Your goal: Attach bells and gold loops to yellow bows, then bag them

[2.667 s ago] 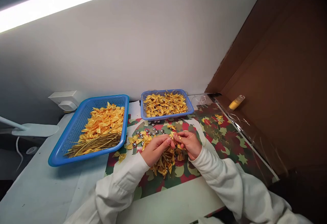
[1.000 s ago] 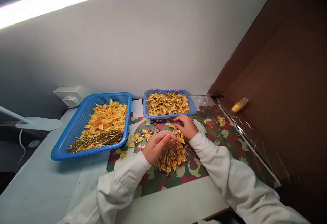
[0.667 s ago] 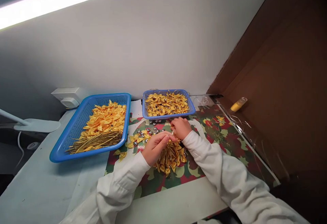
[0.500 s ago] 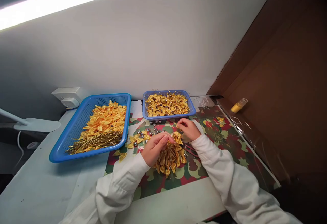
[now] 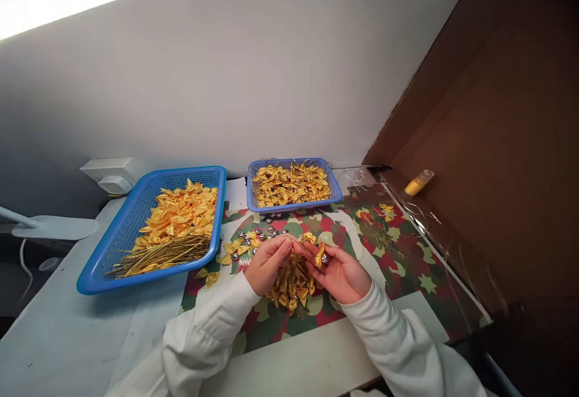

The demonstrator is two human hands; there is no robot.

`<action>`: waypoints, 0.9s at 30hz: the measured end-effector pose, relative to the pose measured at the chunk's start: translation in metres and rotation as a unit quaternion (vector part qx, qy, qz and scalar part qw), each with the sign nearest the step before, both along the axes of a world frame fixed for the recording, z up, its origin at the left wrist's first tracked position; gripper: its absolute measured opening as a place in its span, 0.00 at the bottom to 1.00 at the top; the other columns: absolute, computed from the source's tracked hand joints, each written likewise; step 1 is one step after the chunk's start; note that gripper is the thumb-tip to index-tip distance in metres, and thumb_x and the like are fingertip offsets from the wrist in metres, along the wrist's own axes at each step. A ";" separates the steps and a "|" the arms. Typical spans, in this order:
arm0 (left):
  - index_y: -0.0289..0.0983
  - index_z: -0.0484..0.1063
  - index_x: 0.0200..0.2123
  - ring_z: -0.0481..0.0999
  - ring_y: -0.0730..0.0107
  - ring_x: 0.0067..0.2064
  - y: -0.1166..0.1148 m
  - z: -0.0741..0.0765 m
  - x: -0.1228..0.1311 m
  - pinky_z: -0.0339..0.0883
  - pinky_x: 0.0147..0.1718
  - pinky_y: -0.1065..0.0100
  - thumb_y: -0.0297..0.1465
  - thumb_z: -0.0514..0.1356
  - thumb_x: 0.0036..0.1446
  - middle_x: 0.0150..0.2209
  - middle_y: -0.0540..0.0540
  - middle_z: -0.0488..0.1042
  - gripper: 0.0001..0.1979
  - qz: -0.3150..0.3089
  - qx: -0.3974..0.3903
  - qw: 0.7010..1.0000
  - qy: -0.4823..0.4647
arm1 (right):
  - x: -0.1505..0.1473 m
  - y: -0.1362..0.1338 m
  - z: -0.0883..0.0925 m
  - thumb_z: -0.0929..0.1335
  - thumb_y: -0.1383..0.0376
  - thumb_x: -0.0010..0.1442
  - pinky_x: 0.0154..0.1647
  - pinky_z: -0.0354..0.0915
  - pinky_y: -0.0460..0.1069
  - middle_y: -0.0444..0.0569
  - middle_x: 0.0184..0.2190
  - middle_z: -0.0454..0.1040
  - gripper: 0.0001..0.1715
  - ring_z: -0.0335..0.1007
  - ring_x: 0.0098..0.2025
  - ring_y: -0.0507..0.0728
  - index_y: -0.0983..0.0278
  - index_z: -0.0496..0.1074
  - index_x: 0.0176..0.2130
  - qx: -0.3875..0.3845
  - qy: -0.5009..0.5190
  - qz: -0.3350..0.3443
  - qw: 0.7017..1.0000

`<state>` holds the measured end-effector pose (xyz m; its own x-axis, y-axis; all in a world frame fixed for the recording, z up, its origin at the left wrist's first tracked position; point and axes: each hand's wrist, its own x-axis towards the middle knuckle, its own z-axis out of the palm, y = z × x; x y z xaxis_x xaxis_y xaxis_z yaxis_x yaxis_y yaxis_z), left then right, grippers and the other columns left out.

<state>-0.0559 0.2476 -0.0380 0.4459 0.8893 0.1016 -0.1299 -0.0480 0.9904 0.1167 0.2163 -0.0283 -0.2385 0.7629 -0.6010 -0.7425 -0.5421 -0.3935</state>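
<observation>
My left hand (image 5: 266, 263) is closed round a bunch of gold ribbon bows on gold strings (image 5: 289, 282), which hangs below its fingers over the patterned mat (image 5: 398, 252). My right hand (image 5: 339, 273) lies palm up right beside it, fingers pinched on a single gold bow with a small silver bell (image 5: 320, 256). The fingertips of both hands almost touch. Loose silver bells (image 5: 266, 232) and a few loose bows (image 5: 235, 248) lie on the mat just beyond my left hand.
A large blue basket (image 5: 113, 252) at the left holds yellow bows and a bundle of gold strings. A small blue basket (image 5: 335, 189) of bows stands behind my hands. A yellow tube (image 5: 418, 183) leans on the brown board at the right. A lamp base (image 5: 54, 228) sits far left.
My right hand has come back from the mat near the small basket to my left hand, turned palm up, and now holds a bow with a bell. The left hand kept the bunch.
</observation>
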 end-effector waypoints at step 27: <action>0.35 0.72 0.28 0.71 0.66 0.35 0.002 0.009 -0.003 0.62 0.40 0.67 0.40 0.49 0.63 0.30 0.46 0.73 0.20 -0.022 0.118 0.989 0.091 | -0.013 0.000 0.012 0.75 0.50 0.40 0.50 0.63 0.54 0.51 0.42 0.78 0.23 0.68 0.51 0.63 0.61 0.80 0.33 0.196 -0.206 0.020 0.959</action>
<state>-0.0590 0.2501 -0.0286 0.5134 0.8301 0.2176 0.0429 -0.2780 0.9596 0.1037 0.2162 -0.0159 -0.0769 0.9441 -0.3205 -0.4620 -0.3186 -0.8277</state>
